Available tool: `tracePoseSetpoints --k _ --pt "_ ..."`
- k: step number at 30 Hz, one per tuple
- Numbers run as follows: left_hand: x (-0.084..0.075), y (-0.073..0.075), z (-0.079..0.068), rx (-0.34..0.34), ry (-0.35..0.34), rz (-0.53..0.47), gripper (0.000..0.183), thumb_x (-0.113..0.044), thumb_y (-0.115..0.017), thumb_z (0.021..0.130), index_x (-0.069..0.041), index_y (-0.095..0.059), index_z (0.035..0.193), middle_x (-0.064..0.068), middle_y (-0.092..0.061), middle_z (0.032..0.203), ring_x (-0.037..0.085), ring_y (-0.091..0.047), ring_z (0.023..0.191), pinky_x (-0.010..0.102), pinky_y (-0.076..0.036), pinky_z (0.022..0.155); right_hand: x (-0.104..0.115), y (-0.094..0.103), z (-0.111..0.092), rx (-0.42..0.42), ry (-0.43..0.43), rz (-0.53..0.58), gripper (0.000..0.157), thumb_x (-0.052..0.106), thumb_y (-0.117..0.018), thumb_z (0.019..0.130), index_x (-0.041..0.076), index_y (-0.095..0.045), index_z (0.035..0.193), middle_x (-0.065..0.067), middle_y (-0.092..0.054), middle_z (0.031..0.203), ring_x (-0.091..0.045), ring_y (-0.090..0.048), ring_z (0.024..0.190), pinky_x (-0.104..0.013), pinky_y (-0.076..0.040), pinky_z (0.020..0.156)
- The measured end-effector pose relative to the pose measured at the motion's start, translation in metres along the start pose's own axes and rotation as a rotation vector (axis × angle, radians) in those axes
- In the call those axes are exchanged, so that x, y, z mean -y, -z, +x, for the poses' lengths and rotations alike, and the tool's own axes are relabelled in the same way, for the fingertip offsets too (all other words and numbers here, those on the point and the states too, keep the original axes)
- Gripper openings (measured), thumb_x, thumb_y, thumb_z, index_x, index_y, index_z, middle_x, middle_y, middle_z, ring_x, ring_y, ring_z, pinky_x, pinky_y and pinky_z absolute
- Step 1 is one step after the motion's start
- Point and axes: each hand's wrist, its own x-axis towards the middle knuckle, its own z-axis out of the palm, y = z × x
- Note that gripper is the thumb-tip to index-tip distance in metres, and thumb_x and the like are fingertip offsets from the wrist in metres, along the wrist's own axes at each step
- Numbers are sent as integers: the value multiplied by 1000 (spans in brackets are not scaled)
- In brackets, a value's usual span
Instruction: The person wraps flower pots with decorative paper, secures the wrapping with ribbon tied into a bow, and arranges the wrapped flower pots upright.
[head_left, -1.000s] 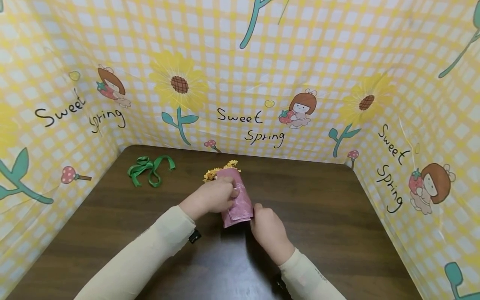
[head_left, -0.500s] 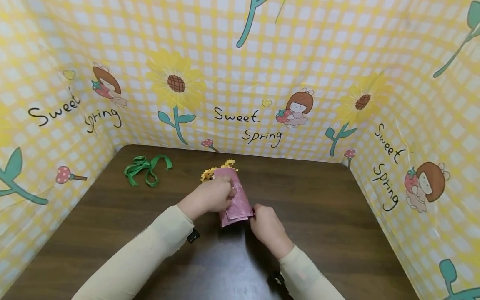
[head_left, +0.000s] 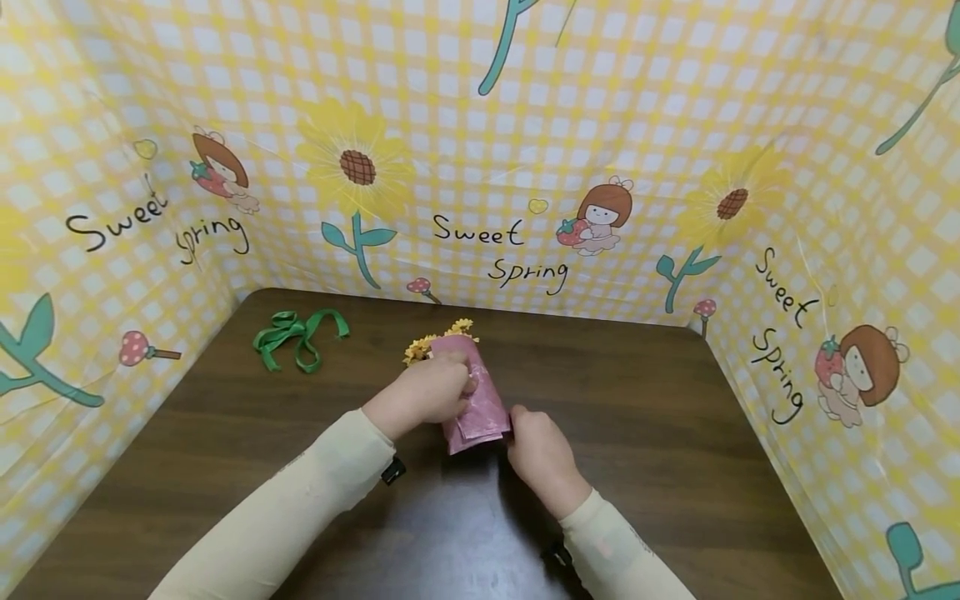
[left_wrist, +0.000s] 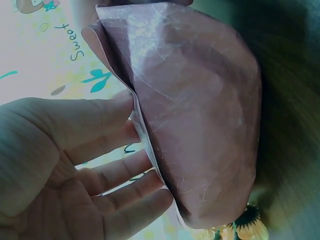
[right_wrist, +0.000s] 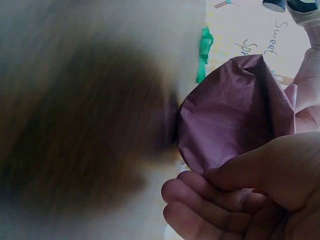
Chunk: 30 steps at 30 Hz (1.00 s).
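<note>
A sheet of pink wrapping paper (head_left: 483,408) is rolled round yellow flowers (head_left: 417,351), whose heads stick out at its far end. My left hand (head_left: 427,390) grips the upper left side of the wrap; in the left wrist view, its thumb and fingers pinch the overlapping paper edge (left_wrist: 160,165). At the near right corner, my right hand (head_left: 546,458) pinches the paper between thumb and fingers, as the right wrist view shows. The near end of the wrap flares a little, with layered edges. The stems are hidden inside.
A loose tangle of green ribbon (head_left: 300,337) lies at the back left of the dark wooden table (head_left: 622,392). Yellow checked cloth (head_left: 480,167) with printed flowers and lettering walls in the back and both sides.
My right hand and the paper corner it pinches have shifted very slightly to the right. The left hand keeps its grip in the same place.
</note>
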Motion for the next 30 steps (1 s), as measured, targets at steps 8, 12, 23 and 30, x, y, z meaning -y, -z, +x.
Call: tracePoseSetpoints --k 8,12,23,30 --pt "0 0 1 7 -10 5 7 -17 -76 90 -16 -74 83 7 -56 98 17 -52 79 33 -49 66 19 9 -10 -147 127 -235 36 13 -86 72 6 -54 89 -11 -60 79 -32 -64 69 -42 -52 54" --pt "3 2 3 29 -37 22 7 -20 -75 92 -16 -80 95 5 -56 95 16 -53 79 34 -51 70 39 14 -12 -244 421 -375 29 15 -81 79 10 -57 94 -5 -54 89 -26 -56 80 -36 -47 65" --pt "9 5 5 49 -72 -2 7 -25 -74 94 -21 -79 93 4 -57 97 15 -56 83 33 -52 70 58 -3 0 -158 896 -681 10 21 -62 96 25 -68 89 4 -56 96 -19 -53 95 -33 -43 89" --pt "9 5 3 59 -45 -31 10 -24 -73 94 -20 -81 100 3 -57 102 16 -59 89 34 -53 75 57 -3 4 -201 1049 -716 21 19 -60 97 27 -71 82 8 -56 88 -16 -54 84 -30 -44 75"
